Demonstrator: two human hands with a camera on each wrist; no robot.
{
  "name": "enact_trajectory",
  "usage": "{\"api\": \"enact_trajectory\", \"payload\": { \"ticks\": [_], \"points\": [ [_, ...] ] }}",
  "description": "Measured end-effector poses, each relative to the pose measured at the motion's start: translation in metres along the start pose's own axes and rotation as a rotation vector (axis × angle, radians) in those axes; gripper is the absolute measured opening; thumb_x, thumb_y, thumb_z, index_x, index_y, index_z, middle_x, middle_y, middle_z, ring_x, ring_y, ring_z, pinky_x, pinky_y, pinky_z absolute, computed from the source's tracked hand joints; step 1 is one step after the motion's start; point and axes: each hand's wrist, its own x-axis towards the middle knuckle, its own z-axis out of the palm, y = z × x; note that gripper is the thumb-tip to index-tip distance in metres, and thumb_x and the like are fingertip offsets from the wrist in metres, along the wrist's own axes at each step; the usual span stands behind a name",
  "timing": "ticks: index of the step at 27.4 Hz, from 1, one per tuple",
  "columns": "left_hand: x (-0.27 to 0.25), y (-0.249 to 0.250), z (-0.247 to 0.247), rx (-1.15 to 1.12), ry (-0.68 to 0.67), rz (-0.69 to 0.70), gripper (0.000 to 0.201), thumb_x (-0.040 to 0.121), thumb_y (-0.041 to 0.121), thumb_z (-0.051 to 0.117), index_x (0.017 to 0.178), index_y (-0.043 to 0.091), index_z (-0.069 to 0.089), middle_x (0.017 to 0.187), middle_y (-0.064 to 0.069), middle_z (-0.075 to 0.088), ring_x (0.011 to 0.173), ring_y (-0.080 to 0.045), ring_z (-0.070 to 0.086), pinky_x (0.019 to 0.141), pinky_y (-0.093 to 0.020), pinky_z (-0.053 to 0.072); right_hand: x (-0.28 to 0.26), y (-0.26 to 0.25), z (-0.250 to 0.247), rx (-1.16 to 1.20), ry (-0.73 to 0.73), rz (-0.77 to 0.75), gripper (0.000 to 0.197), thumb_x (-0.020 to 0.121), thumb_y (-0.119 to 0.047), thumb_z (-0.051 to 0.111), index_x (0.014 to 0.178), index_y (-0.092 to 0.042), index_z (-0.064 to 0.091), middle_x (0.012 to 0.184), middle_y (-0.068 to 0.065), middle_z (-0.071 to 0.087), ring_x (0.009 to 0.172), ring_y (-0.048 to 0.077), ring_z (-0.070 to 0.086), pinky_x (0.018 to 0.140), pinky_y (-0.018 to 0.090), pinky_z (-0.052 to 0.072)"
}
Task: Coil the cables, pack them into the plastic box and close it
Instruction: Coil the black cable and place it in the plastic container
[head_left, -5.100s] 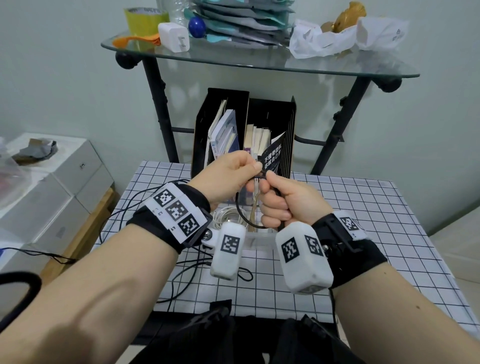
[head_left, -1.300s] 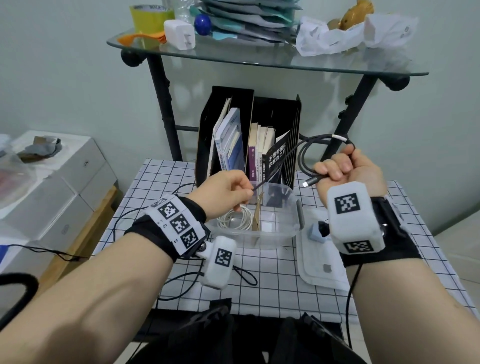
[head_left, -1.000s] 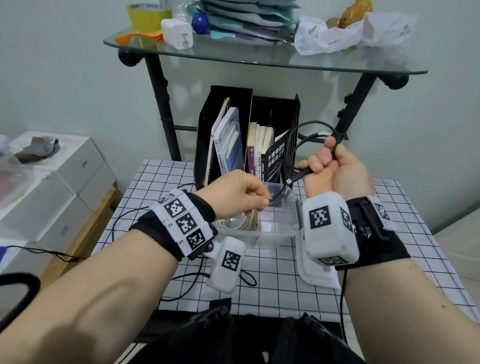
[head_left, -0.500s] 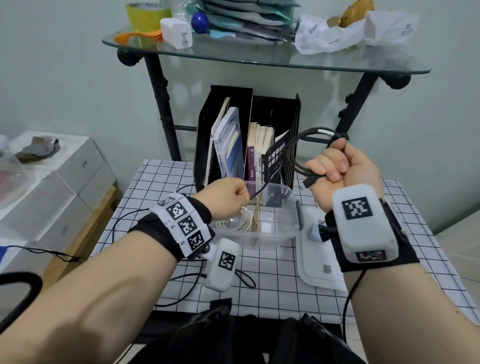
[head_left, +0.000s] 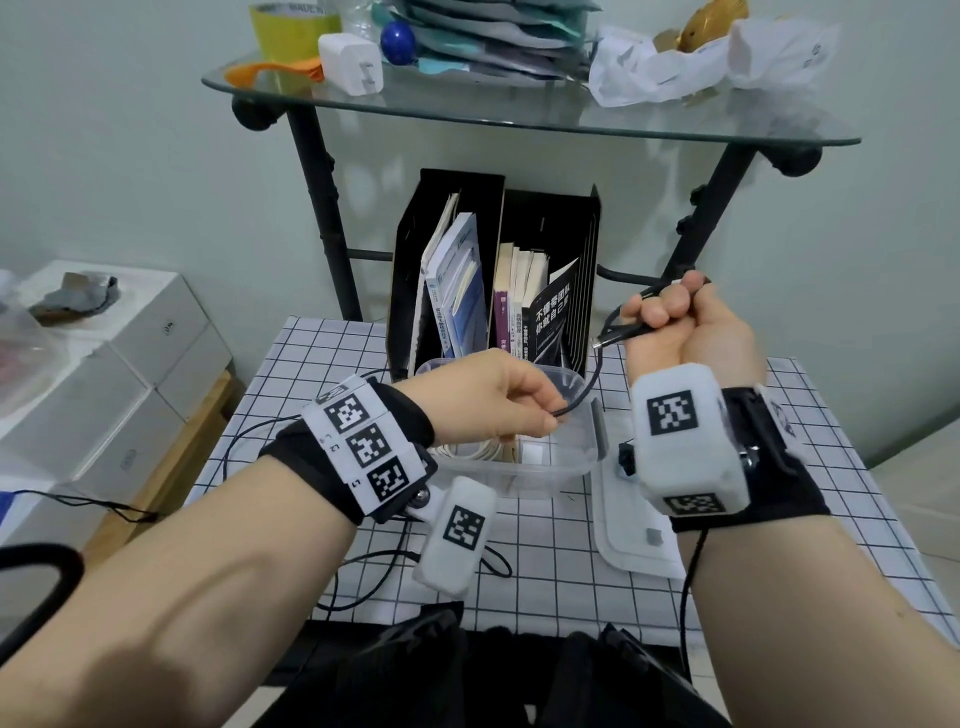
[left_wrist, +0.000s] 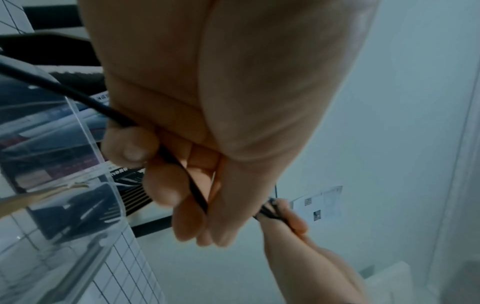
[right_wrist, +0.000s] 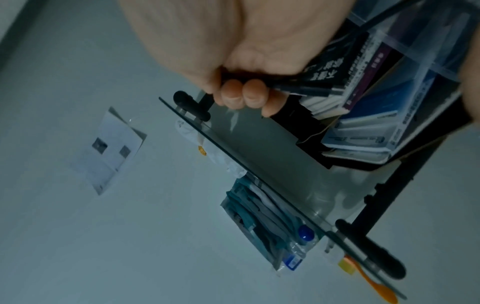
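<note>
- Head view, lower half of the frame: two bare forearms with tagged black wrist straps reach over a white grid-patterned tabletop (head_left: 519, 551), where a clear flat plastic lid (head_left: 631, 540) lies off the box at lower right, leaving the opening free for packing.
- Centre: the left hand (head_left: 488, 402) hovers over the clear plastic box (head_left: 545, 467), fingers curled to pinch a thin black cable (head_left: 595, 374); the left wrist view shows the strand running between thumb and fingertips, apparently to feed it under light tension.
- Inside the box a coiled white cable (head_left: 470, 449) already lies at the left end.
- Right of centre, higher: the right hand (head_left: 685, 332) is raised, palm towards the camera, fist closed round several gathered loops of the black cable, a plug end poking out at its left. Held up clear of the table, it likely lets each new turn hang free.
- Upper half: a black file holder with books (head_left: 498, 270) stands behind the box, under a cluttered glass shelf (head_left: 519, 111).
</note>
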Motion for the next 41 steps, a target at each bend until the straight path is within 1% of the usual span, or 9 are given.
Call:
{"api": "enact_trajectory", "payload": {
  "ticks": [4,11,17,20,24,29,32,35,41],
  "points": [
    [-0.001,0.006,-0.001,-0.026,0.015,0.063,0.024,0.087,0.007,0.064,0.110,0.011,0.069,0.076,-0.010,0.055,0.053,0.001,0.050,0.055,-0.007,0.042,0.001,0.009,-0.009,-0.184,-0.025,-0.116,0.027,0.104,-0.014,0.030,0.084,-0.011,0.049,0.049,-0.001,0.042,0.042,0.013,0.034,0.065,0.030,0.045],
    [-0.002,0.015,-0.004,-0.041,0.121,0.098,0.021,0.085,0.007,0.067,0.101,0.019,0.072,0.077,0.001,0.068,0.066,-0.001,0.060,0.064,-0.010,0.050,-0.005,0.024,-0.017,-0.802,-0.161,-0.279,0.020,0.098,-0.012,0.035,0.089,-0.017,0.052,0.054,-0.004,0.046,0.050,0.013,0.043,0.073,0.037,0.046],
    [0.001,0.014,-0.006,0.006,0.213,0.158,0.017,0.084,0.008,0.067,0.091,0.021,0.074,0.080,-0.005,0.071,0.070,-0.013,0.063,0.080,-0.027,0.057,-0.009,0.027,-0.024,-1.331,-0.277,-0.041,0.017,0.091,-0.020,0.048,0.088,-0.006,0.056,0.062,0.005,0.056,0.056,0.021,0.050,0.059,0.037,0.045],
    [0.005,0.011,-0.007,0.035,0.253,0.163,0.010,0.080,0.008,0.072,0.086,0.015,0.071,0.069,0.008,0.063,0.061,-0.001,0.056,0.069,-0.019,0.052,-0.015,0.027,-0.023,-1.353,-0.342,0.196,0.016,0.096,-0.011,0.044,0.083,-0.007,0.053,0.057,0.007,0.052,0.042,0.016,0.043,0.047,0.030,0.038],
    [0.008,0.009,-0.014,0.014,0.310,0.182,0.017,0.074,0.010,0.079,0.082,0.018,0.066,0.072,0.008,0.060,0.053,0.005,0.051,0.062,-0.019,0.048,-0.026,0.025,-0.018,-1.211,-0.391,0.403,0.025,0.094,-0.008,0.042,0.070,-0.011,0.047,0.039,0.000,0.032,0.033,0.012,0.020,0.047,0.028,0.019],
    [0.006,0.003,-0.021,0.028,0.309,0.175,0.013,0.080,0.021,0.075,0.092,0.018,0.070,0.064,0.013,0.060,0.048,0.004,0.044,0.057,-0.014,0.039,-0.030,0.016,-0.014,-1.098,-0.405,0.554,0.041,0.096,-0.035,0.043,0.068,-0.006,0.053,0.038,-0.005,0.026,0.031,0.007,0.013,0.046,0.024,0.004],
    [0.004,-0.003,-0.024,-0.052,0.264,0.155,0.012,0.088,0.023,0.066,0.093,0.013,0.071,0.063,0.010,0.061,0.048,0.003,0.045,0.051,-0.013,0.038,-0.029,0.010,-0.018,-1.035,-0.450,0.543,0.035,0.097,-0.029,0.048,0.069,-0.009,0.053,0.038,-0.007,0.025,0.031,0.005,0.014,0.047,0.024,0.003],
    [0.005,-0.009,-0.025,-0.098,0.260,0.124,0.028,0.091,0.033,0.061,0.090,0.006,0.070,0.070,-0.013,0.061,0.047,-0.006,0.038,0.047,-0.018,0.032,-0.030,0.013,-0.023,-0.974,-0.467,0.529,0.033,0.098,-0.027,0.047,0.070,-0.011,0.055,0.041,-0.005,0.022,0.036,0.008,0.011,0.053,0.032,0.004],
    [0.009,-0.011,-0.016,-0.311,0.249,0.070,0.029,0.094,0.028,0.056,0.086,0.002,0.062,0.057,0.005,0.055,0.043,-0.002,0.042,0.041,-0.013,0.032,-0.030,0.015,-0.022,-0.919,-0.475,0.594,0.032,0.099,-0.024,0.043,0.073,-0.008,0.052,0.043,-0.001,0.026,0.036,0.011,0.017,0.055,0.034,0.012]
  ]
}}
